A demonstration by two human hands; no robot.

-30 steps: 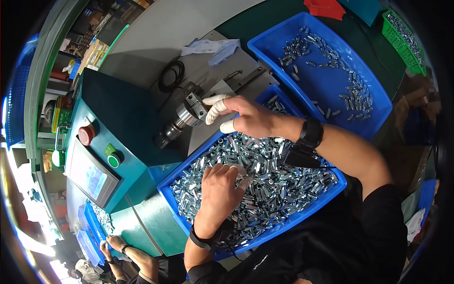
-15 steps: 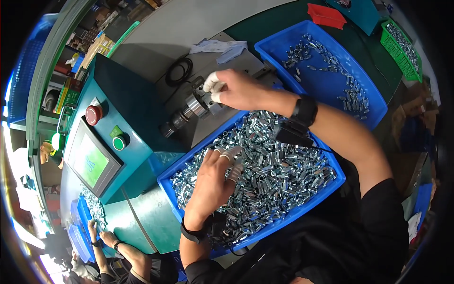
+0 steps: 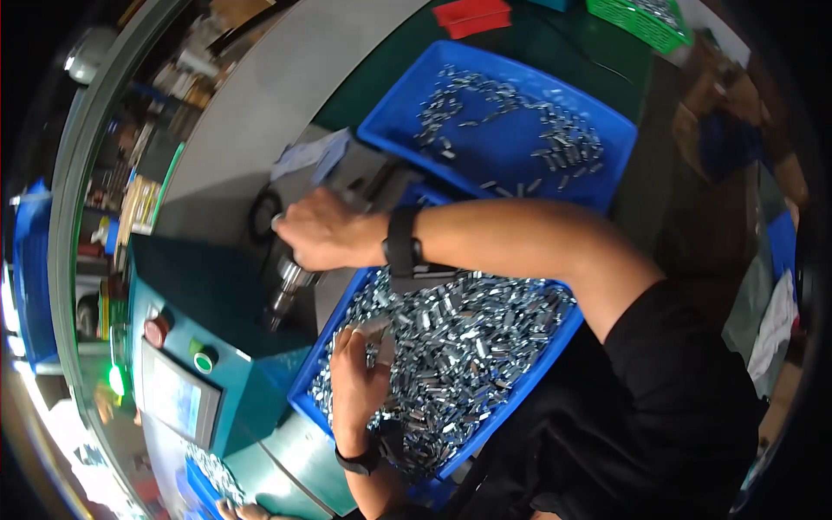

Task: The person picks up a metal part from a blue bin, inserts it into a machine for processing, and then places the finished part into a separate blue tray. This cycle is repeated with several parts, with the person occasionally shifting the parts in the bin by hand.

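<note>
My right hand (image 3: 322, 232) is curled at the metal spindle (image 3: 290, 282) of the teal machine. Its fingers are closed, and what they hold is hidden behind the hand. My left hand (image 3: 357, 377) hovers low over a blue bin (image 3: 513, 400) heaped with small shiny metal sleeves (image 3: 459, 347). Its thumb and fingers, with pale covers on the tips, are apart, and no part shows between them. Both wrists wear black bands.
A second blue bin (image 3: 498, 65) with scattered metal parts stands beyond my right arm. The teal machine (image 3: 199, 286) with a screen (image 3: 178, 394) is at left. A cloth (image 3: 312, 156), a red tray (image 3: 472, 16) and a green basket (image 3: 641, 22) lie farther off. Another person's hand (image 3: 247, 511) shows at lower left.
The whole view has swung, so the machine and bins sit lower and more to the left. My right hand has turned over at the spindle, its back now showing. The machine's screen went from green to pale.
</note>
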